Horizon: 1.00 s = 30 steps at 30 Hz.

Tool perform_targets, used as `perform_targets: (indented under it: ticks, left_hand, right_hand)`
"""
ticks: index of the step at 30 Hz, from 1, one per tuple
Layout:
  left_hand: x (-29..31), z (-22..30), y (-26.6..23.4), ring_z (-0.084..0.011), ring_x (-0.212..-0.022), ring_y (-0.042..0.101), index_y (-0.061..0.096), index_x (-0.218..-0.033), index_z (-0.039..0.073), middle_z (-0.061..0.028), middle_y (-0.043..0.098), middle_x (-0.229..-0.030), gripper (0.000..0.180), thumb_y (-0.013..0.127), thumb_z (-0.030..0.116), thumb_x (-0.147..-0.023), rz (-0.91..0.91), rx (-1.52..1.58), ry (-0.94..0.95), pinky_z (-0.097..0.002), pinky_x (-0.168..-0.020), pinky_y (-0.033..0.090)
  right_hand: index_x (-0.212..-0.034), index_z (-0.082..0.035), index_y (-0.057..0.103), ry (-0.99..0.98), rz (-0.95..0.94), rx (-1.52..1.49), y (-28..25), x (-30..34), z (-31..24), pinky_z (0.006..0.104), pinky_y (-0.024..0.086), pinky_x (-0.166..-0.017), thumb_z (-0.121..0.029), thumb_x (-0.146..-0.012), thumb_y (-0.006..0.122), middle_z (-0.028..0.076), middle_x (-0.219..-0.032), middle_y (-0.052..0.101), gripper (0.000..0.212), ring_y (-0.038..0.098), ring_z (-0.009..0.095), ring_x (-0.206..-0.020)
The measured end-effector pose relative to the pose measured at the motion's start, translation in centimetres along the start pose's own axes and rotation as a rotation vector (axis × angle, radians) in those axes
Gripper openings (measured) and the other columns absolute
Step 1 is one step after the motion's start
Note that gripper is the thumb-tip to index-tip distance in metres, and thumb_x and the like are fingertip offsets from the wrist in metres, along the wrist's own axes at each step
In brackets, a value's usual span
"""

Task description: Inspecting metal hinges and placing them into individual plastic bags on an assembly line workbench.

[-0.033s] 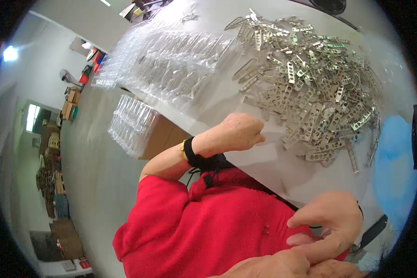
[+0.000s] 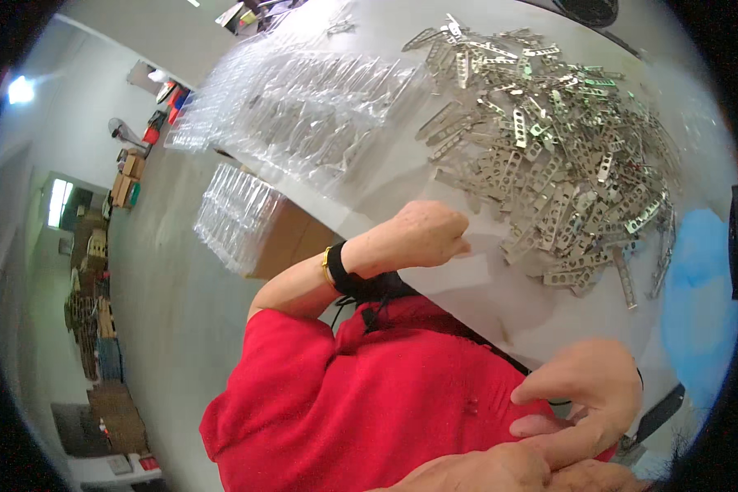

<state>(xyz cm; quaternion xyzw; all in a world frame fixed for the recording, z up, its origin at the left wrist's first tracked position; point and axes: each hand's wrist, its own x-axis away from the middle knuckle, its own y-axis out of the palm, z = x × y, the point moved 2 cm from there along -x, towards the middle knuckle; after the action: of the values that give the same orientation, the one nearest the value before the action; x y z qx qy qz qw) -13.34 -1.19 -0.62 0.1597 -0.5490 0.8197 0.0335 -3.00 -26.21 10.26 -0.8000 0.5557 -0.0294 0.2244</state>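
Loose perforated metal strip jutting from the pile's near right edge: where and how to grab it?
Likely best pinched across its long edges near the free end, coming from the person's side: the metal strip is narrow, its near end extends past the pile over the tabletop, and its far end meets other strips.

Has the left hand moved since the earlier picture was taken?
No: judged against the pile of metal strips, the left hand shows no visible shift in any direction, staying left of it.
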Motion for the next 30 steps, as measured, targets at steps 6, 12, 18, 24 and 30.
perform_targets:
  ticks: [6,12,18,24,30]
  left_hand:
    - [0.3,0.1,2.0,-0.0455,-0.083,0.063,0.064,-0.086,0.001,-0.0228,0.065,-0.082,0.035,0.065,0.036,-0.090,-0.097,0.032,0.020,-0.0533,-0.072,0.048]
    - [0.6,-1.2,3.4,-0.0440,-0.084,0.064,0.064,-0.086,0.001,-0.0221,0.066,-0.082,0.033,0.069,0.034,-0.086,-0.058,0.101,0.051,-0.0519,-0.073,0.050]
    - [0.3,-1.8,4.4,-0.0446,-0.083,0.063,0.064,-0.087,0.000,-0.0236,0.065,-0.082,0.032,0.071,0.031,-0.081,0.003,0.182,0.162,-0.0520,-0.074,0.050]
    - [0.9,-2.1,3.3,-0.0446,-0.082,0.063,0.064,-0.089,-0.001,-0.0245,0.065,-0.082,0.032,0.070,0.030,-0.082,-0.030,0.246,0.207,-0.0524,-0.073,0.049]
    - [0.7,-2.8,4.1,-0.0458,-0.083,0.063,0.063,-0.087,-0.002,-0.0246,0.065,-0.084,0.032,0.065,0.030,-0.087,0.001,0.238,0.278,-0.0522,-0.074,0.050]
  right_hand:
    - [-0.086,-0.001,0.071,-0.122,0.110,0.027,-0.1,1.2,-0.5,0.0318,0.036,-0.037,-0.013,-0.068,0.089,0.011,-0.059,0.059,0.028,0.054,0.024,-0.041]
    - [-0.091,-0.002,0.071,-0.265,0.195,0.162,-0.9,-0.3,-1.1,0.0327,0.043,-0.042,-0.017,-0.073,0.088,0.010,-0.071,0.066,0.029,0.062,0.025,-0.051]
    - [-0.102,-0.005,0.071,0.260,0.037,-0.256,-2.3,5.5,-2.1,0.0337,0.051,-0.051,-0.012,-0.079,0.083,0.012,-0.077,0.071,0.027,0.068,0.027,-0.061]
    - [-0.104,-0.002,0.074,-0.137,0.430,0.081,-1.8,1.1,-5.9,0.0399,0.060,-0.064,-0.026,-0.090,0.070,0.014,-0.085,0.075,0.028,0.072,0.029,-0.068]
    - [-0.093,0.000,0.074,-0.487,0.288,0.127,-1.7,0.4,-4.5,0.0388,0.059,-0.064,-0.031,-0.096,0.060,0.016,-0.086,0.074,0.034,0.072,0.028,-0.068]
